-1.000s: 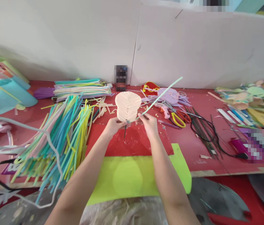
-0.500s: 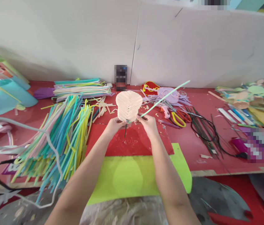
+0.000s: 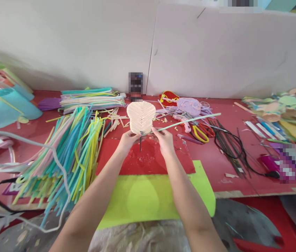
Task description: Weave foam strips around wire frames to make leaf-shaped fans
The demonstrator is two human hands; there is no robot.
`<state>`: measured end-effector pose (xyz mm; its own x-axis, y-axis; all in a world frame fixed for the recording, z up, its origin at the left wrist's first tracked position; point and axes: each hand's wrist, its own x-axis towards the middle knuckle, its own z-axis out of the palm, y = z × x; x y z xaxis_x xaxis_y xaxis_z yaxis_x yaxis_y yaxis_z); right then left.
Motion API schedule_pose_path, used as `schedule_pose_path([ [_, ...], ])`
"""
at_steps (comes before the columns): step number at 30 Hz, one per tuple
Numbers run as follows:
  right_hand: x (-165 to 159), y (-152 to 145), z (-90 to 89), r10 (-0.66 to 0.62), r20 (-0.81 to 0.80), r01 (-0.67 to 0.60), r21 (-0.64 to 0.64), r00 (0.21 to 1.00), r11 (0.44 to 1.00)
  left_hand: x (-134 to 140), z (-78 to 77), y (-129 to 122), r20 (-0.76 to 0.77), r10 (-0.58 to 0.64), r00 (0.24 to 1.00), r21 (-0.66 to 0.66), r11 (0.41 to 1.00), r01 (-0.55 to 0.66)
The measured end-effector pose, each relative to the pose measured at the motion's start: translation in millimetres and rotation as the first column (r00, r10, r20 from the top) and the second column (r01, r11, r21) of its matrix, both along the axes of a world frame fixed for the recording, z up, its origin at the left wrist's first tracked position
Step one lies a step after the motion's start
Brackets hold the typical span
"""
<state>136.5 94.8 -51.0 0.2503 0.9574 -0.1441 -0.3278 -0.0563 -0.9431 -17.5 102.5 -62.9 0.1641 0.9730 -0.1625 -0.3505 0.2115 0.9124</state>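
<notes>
A cream leaf shape (image 3: 141,117), built of fuzzy pipe-cleaner rows in a herringbone pattern, stands upright over the table's red mat. At its lower left edge, my left hand (image 3: 127,140) pinches its base, where a thin dark stem (image 3: 140,144) pokes downward. My right hand (image 3: 166,139) is closed on a pale green pipe cleaner (image 3: 192,120) at the leaf's lower right. One end of that pipe cleaner meets the leaf's base; the long free end stretches right, rising slightly. The fingertips partly hide where the two meet.
Bundles of coloured pipe cleaners (image 3: 66,143) lie at left, beside a white cable (image 3: 58,166). Right of my hands are a pink glue gun (image 3: 185,125), scissors (image 3: 200,133), dark wires (image 3: 225,143) and a black cord (image 3: 243,150). A red mat (image 3: 148,164) overlaps a lime-green sheet (image 3: 203,185).
The pale green pipe cleaner's free end has swung down from a steep slant to a shallow one. The leaf shape has shifted slightly left, with both hands still at its base.
</notes>
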Motion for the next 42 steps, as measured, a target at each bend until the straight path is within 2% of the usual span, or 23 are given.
schedule_pose_path([
  [3,-4,-1,-1.7,-0.016,-0.065,0.016,0.007,0.998,1.0,1,-1.8,1,0.002,0.031,1.0,0.011,0.999,-0.031],
  [7,-6,-2,-2.7,0.04,-0.089,-0.039,0.017,0.995,0.999,1,-3.5,2,-0.001,0.045,0.999,0.025,0.999,-0.045],
  [14,-7,-1,-6.6,0.139,-0.024,-0.14,-0.014,0.99,0.99,1,-1.4,0,-0.03,0.009,1.0,0.015,1.0,-0.009],
  [21,-7,0,-6.7,0.082,-0.044,-0.082,0.004,0.996,0.997,1,-1.5,1,0.011,-0.007,1.0,-0.034,0.999,0.008],
  [29,-11,-4,-2.4,0.03,-0.054,-0.03,-0.004,0.998,1.0,2,-9.4,3,0.101,0.026,0.995,-0.03,0.999,-0.023],
  [36,-15,-4,-6.3,-0.041,-0.047,0.042,0.011,0.998,0.999,7,-10.3,3,0.039,0.071,0.997,-0.025,0.997,-0.07],
  [42,-15,-3,-11.3,-0.009,-0.099,0.012,0.032,0.995,0.999,6,-7.5,2,0.029,0.06,0.998,0.004,0.998,-0.06],
])
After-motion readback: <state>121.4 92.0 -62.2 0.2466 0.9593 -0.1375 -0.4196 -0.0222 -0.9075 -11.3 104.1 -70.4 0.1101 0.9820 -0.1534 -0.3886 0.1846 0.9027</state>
